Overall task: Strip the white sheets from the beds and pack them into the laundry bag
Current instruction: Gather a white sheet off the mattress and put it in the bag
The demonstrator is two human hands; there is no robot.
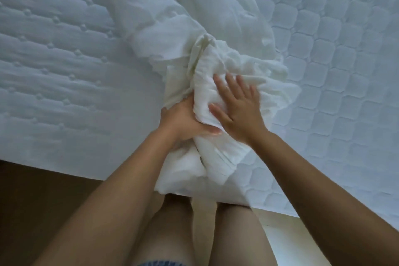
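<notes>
A white sheet (194, 28) lies bunched in a long ridge across the bare quilted mattress (54, 71), running from the top of the view down to the near edge. Its near end is gathered into a thick wad (216, 157) that hangs over the mattress edge. My left hand (185, 121) grips this wad from the left, thumb wrapped across the front. On top of the wad, my right hand (237, 110) lies flat, its fingers straight and spread. No laundry bag is in view.
The mattress fills most of the view, with a different quilting pattern on the right part (334, 71). Brown floor (43, 201) lies below its near edge at the left, lighter floor (278, 233) at the right. My bare legs stand against the bed edge.
</notes>
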